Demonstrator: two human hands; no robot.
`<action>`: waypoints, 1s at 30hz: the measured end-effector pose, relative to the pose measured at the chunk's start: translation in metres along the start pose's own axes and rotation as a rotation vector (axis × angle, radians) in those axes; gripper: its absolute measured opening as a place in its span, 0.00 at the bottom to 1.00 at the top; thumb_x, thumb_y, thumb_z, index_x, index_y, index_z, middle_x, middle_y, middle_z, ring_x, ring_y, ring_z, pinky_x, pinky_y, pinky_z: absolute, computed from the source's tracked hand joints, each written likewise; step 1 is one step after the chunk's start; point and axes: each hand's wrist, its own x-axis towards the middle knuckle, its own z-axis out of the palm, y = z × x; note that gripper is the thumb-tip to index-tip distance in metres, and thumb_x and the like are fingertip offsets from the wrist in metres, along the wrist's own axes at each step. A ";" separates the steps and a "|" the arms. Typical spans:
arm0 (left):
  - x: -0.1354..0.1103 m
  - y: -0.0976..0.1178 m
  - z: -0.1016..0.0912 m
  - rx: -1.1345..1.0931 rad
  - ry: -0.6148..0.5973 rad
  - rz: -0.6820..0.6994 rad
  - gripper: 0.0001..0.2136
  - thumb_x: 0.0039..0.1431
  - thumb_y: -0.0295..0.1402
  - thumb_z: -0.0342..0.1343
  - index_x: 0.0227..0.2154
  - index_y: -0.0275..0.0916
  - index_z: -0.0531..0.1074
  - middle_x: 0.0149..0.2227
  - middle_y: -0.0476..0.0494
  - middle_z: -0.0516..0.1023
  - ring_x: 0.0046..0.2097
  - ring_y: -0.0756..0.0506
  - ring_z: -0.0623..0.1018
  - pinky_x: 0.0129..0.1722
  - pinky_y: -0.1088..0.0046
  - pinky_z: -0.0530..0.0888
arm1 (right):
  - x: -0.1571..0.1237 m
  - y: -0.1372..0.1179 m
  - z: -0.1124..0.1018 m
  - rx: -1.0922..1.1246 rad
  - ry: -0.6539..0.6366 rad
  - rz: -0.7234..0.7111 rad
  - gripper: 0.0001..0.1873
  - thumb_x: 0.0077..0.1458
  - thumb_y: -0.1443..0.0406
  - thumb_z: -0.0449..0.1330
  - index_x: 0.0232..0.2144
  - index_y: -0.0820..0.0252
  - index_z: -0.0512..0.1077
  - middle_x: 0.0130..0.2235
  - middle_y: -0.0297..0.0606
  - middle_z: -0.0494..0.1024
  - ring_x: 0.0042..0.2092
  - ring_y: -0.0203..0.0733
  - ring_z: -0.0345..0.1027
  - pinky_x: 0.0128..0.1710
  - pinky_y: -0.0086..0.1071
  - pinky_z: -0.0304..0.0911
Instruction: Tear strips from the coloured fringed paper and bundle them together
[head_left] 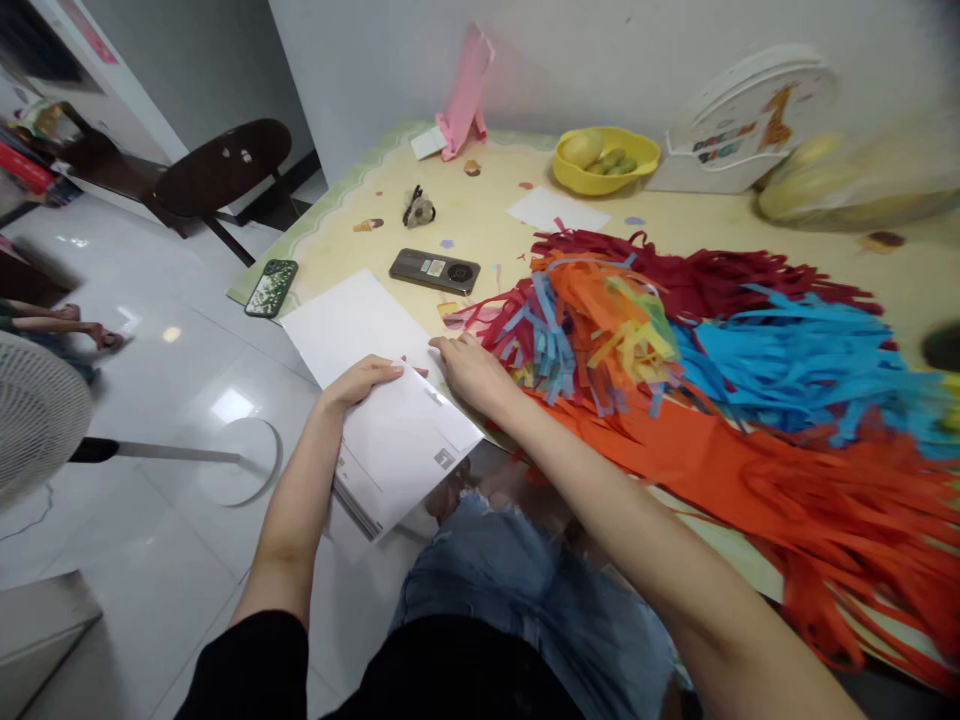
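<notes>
My left hand (361, 381) curls over the top edge of a white paper pack (405, 450) that hangs off the table's front edge. A white sheet (352, 325) lies on the table just behind it. My right hand (469, 368) rests flat on the table beside the pack, fingers stretched toward the sheet, right against a heap of fringed paper strips (592, 320) in pink, blue, orange and yellow.
Red (697, 275), blue (810, 365) and orange (825, 480) fringed paper covers the right of the table (487, 215). Two phones (271, 287) (435, 270), a pink stand (465, 95), a yellow bowl (606, 160), a white box (750, 120). A chair (217, 170) and fan (37, 420) stand on the left.
</notes>
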 end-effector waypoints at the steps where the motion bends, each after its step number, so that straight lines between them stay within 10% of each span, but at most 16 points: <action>1: 0.000 0.000 0.000 0.001 0.002 -0.006 0.22 0.49 0.50 0.66 0.31 0.31 0.84 0.43 0.32 0.85 0.42 0.39 0.82 0.48 0.66 0.75 | 0.000 0.000 0.001 -0.002 0.000 -0.001 0.21 0.69 0.70 0.46 0.60 0.66 0.66 0.52 0.51 0.78 0.55 0.54 0.63 0.49 0.41 0.65; 22: -0.001 0.005 0.005 -0.032 0.062 -0.021 0.24 0.45 0.51 0.68 0.32 0.31 0.84 0.32 0.35 0.84 0.37 0.40 0.82 0.39 0.69 0.75 | 0.011 0.006 0.004 0.156 0.038 -0.071 0.22 0.61 0.75 0.50 0.55 0.63 0.70 0.51 0.51 0.76 0.51 0.49 0.70 0.50 0.39 0.64; 30: 0.001 0.001 0.010 -0.024 0.144 -0.004 0.21 0.43 0.49 0.70 0.23 0.32 0.79 0.23 0.42 0.80 0.28 0.46 0.77 0.31 0.73 0.71 | 0.003 0.012 -0.013 0.627 0.425 0.144 0.19 0.57 0.71 0.55 0.51 0.59 0.66 0.38 0.37 0.80 0.39 0.41 0.75 0.42 0.35 0.69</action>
